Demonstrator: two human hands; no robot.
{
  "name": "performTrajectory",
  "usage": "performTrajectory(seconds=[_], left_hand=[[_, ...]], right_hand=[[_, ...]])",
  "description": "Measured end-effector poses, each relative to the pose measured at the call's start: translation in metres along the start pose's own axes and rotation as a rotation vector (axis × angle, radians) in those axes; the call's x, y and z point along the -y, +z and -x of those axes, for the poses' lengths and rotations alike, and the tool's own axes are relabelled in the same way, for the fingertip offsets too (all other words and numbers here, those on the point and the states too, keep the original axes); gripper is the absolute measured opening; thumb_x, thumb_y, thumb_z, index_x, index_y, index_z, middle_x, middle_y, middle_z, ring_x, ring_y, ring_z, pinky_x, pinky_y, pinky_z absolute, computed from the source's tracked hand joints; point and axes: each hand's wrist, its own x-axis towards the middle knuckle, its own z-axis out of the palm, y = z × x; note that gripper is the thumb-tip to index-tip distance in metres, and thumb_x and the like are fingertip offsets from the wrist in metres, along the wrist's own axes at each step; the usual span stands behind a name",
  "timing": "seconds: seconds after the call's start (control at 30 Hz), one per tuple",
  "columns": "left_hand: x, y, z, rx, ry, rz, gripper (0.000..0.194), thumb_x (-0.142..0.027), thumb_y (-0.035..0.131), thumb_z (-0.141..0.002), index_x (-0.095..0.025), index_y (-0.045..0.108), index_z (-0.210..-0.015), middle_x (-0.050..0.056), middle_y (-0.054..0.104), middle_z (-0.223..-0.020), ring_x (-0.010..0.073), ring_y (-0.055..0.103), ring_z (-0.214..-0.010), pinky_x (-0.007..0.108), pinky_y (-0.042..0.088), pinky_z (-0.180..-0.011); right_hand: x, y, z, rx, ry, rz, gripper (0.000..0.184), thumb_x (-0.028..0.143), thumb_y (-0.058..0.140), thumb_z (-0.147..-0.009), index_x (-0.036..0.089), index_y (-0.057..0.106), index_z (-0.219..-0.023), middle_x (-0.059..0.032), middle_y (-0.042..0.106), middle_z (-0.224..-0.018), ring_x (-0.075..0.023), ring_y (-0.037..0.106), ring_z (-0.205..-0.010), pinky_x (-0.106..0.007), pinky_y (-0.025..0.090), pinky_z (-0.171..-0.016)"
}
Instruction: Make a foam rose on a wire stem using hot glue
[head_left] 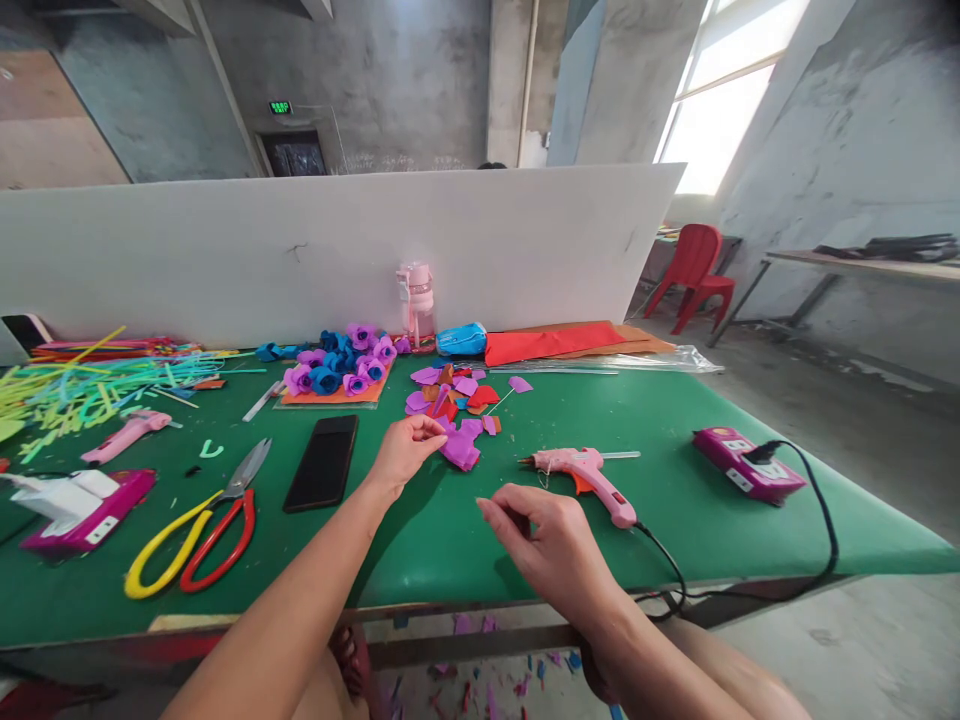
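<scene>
Purple crepe-paper pieces (461, 445) lie at the middle of the green table, and the fingertips of my left hand (405, 450) are closed at their left edge, pinching the paper. Closer to me, my right hand (544, 535) hovers above the table edge with its fingers curled; whatever it might hold is hidden. A loose pile of purple, red and brown paper petals (484, 396) spreads just behind, with a thin white stick among them. To the right of these rests a pink glue gun (589, 475), a clear glue stick beside its back end.
Left of my hands are a black phone (322, 463), scissors (214, 520) and a second pink glue gun (129, 436). Purple and blue paper flowers (337, 360) lie behind, near a pink bottle (417, 300). A magenta power strip (748, 465) trails a black cable along the right edge.
</scene>
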Motion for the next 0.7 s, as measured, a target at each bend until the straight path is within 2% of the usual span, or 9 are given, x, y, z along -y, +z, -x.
performTrajectory(seconds=[0.17,0.27,0.33,0.5,0.7], left_hand=[[0.009,0.003,-0.010,-0.108,0.107,-0.109,0.018,-0.032,0.056,-0.070,-0.015,0.060,-0.074,0.002,0.064,-0.064,0.0114,0.055,-0.056,0.022,0.041,-0.055],[0.013,0.005,-0.016,-0.115,0.164,-0.169,0.017,-0.031,0.054,-0.072,-0.015,0.060,-0.073,0.002,0.064,-0.067,0.0126,0.057,-0.061,0.023,0.042,-0.058],[0.014,0.006,-0.018,-0.111,0.205,-0.218,0.014,-0.029,0.054,-0.073,-0.016,0.060,-0.073,0.002,0.065,-0.069,0.0131,0.058,-0.064,0.023,0.042,-0.062],[0.014,0.004,-0.017,-0.125,0.269,-0.341,0.008,-0.024,0.053,-0.075,-0.020,0.060,-0.075,0.001,0.064,-0.075,0.0145,0.057,-0.072,0.024,0.040,-0.070],[0.007,0.002,-0.009,-0.177,0.275,-0.428,0.013,-0.022,0.046,-0.080,-0.021,0.058,-0.084,0.003,0.063,-0.080,0.0167,0.057,-0.076,0.025,0.038,-0.072]], right_hand=[[-0.004,0.020,0.005,0.095,0.013,0.088,0.032,0.032,0.044,-0.088,0.018,0.049,-0.060,0.0028,0.050,-0.054,-0.0091,0.040,-0.050,-0.022,0.024,-0.051],[-0.010,0.040,0.010,0.144,0.023,0.180,0.030,0.032,0.047,-0.087,0.019,0.051,-0.061,0.0023,0.055,-0.055,-0.0093,0.043,-0.049,-0.023,0.021,-0.050],[-0.014,0.049,0.012,0.128,0.013,0.239,0.027,0.032,0.047,-0.087,0.020,0.053,-0.064,0.0015,0.059,-0.058,-0.0102,0.048,-0.052,-0.024,0.020,-0.050],[-0.019,0.053,0.014,0.122,0.004,0.343,0.026,0.037,0.045,-0.088,0.021,0.056,-0.070,0.0009,0.062,-0.061,-0.0120,0.053,-0.056,-0.024,0.019,-0.051],[-0.014,0.053,0.016,0.116,0.029,0.405,0.025,0.038,0.044,-0.088,0.022,0.057,-0.074,0.0000,0.065,-0.065,-0.0128,0.056,-0.058,-0.025,0.018,-0.052]])
